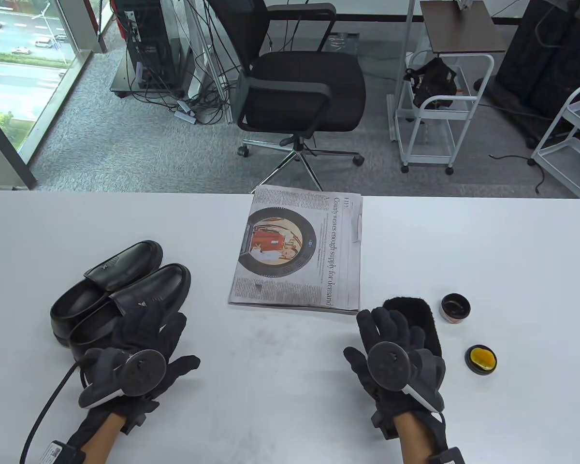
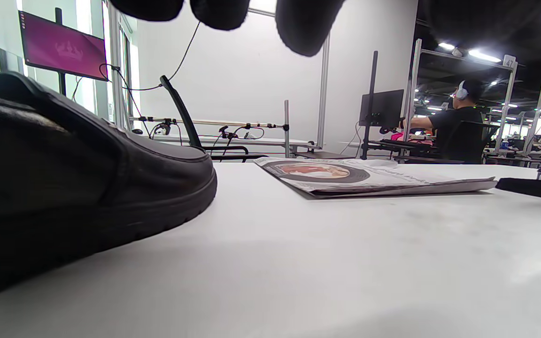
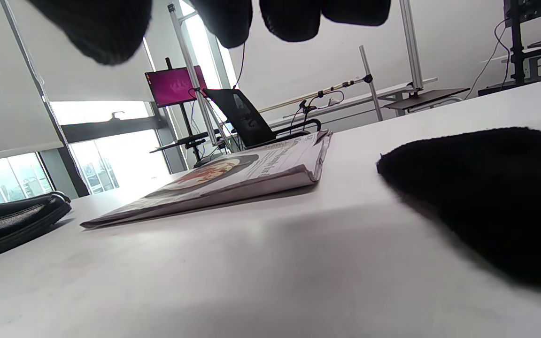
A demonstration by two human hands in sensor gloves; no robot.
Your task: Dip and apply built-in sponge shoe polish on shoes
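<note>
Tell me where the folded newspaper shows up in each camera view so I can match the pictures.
Table view: the newspaper lies at the table's centre, reaching the far edge, between the shoes and the black brush.
Left wrist view: newspaper right of centre, beyond the shoe's toe.
Right wrist view: newspaper at centre, left of the brush.
Shared landmark: the black office chair behind the table.

Right hand fingertips (image 3: 294, 19) hang in along the top edge, clear of the white worktop (image 3: 261, 272). Folded newspaper (image 3: 233, 180) lies centre; black shoe brush (image 3: 491, 188) right, blurred; black shoe (image 3: 7, 223) far left.
</note>
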